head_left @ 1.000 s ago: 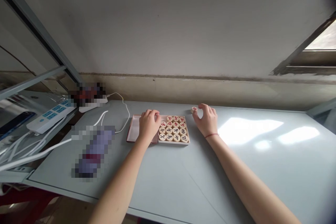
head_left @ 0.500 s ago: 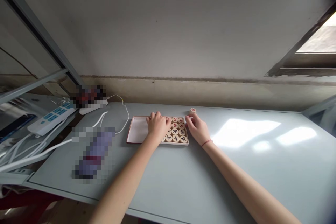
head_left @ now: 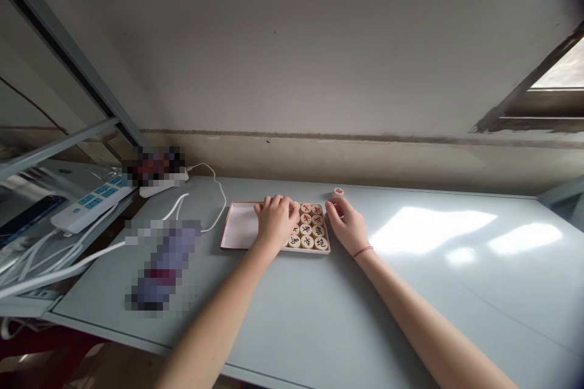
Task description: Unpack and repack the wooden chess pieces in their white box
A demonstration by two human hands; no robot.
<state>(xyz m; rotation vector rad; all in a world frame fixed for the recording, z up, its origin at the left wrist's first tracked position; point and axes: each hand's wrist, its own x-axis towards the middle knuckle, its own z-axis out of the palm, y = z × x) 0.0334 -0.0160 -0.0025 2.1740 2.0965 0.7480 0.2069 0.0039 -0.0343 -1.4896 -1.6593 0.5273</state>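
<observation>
A shallow white box with a reddish rim lies on the desk. Its right part holds rows of round wooden xiangqi pieces with red or black characters; bare white bottom shows at the left. My left hand is over the middle of the box, fingers bent and thumb toward the pieces; whatever is under the palm is hidden. Just right of the box, my right hand rests with curled fingers, their grip hidden from view. Close behind its knuckles stands another xiangqi piece, marked in red, its lower part covered.
Left of the box lies a blurred purple item. White cables run from a power strip at the far left. The grey desk meets the wall behind, and bright glare lies on its right side.
The view has shifted slightly. My right hand sits a little farther right of the box's edge; my left hand keeps nearly the same place over the box.
</observation>
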